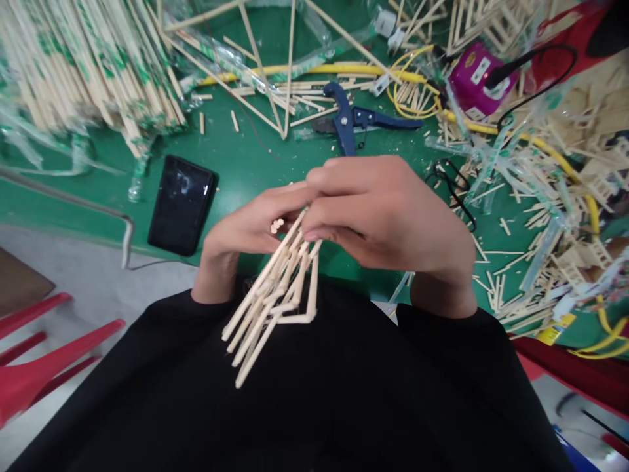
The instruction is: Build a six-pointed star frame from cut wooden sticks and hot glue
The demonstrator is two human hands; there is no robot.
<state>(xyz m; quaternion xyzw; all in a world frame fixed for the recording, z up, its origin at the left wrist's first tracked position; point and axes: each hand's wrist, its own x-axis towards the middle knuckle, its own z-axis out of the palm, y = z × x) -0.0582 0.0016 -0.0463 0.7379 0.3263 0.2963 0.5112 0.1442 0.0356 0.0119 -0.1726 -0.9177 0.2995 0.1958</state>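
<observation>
Close to my chest, both hands are on a small frame of joined wooden sticks [275, 288], its loose ends pointing down toward my black shirt. My right hand [388, 210] is closed, its thumb and fingers pinching the frame's upper end. My left hand [260, 216] is curled behind that same end, with a few stick ends showing by its palm; its fingertips are mostly hidden by the right hand. Just beyond the hands, a blue-handled cutter [344, 118] lies on the green table [246, 157].
Bundles of wrapped chopsticks [93, 65] fill the far left. A black phone [183, 204] lies near the table's left edge. A purple power block [481, 78], a yellow cable [339, 68] and many cut sticks spread across the right. A red chair [54, 360] stands lower left.
</observation>
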